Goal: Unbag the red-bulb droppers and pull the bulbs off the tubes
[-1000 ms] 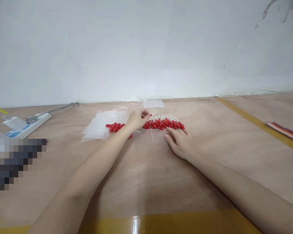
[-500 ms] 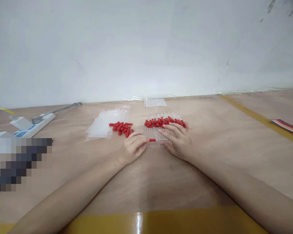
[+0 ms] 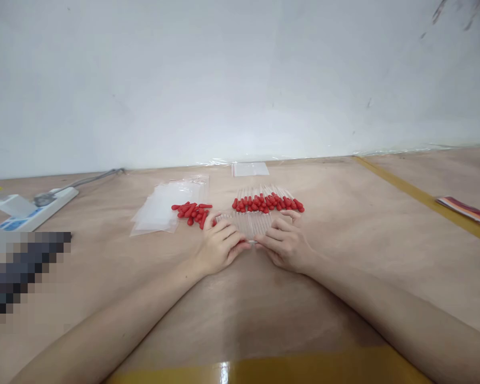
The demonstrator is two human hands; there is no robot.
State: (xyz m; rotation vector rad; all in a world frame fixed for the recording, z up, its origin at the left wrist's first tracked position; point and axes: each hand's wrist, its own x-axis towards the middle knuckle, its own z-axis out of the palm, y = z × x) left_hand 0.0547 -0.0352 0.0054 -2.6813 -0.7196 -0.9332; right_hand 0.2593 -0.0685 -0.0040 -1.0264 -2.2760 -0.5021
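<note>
My left hand is closed, its thumb and fingertips pinching one end of a clear dropper tube. Close beside it, my right hand pinches the same tube from the other side, fingers bent. Only a short piece of the tube shows between the fingertips; no red bulb is visible on it. Just beyond the hands lies a row of bare clear tubes. Behind them are droppers with red rubber bulbs, their tubes pointing toward the wall. Loose red bulbs lie in a pile left of the rows.
Clear plastic bags lie fanned beside the loose bulbs. Another small bag rests near the wall. A white power strip with plugs and a grey cable is at far left. A striped packet lies at far right.
My right hand has closed from spread fingers and come nearer my left. The red bulb visible between the hands earlier no longer shows. The view has shifted slightly.
</note>
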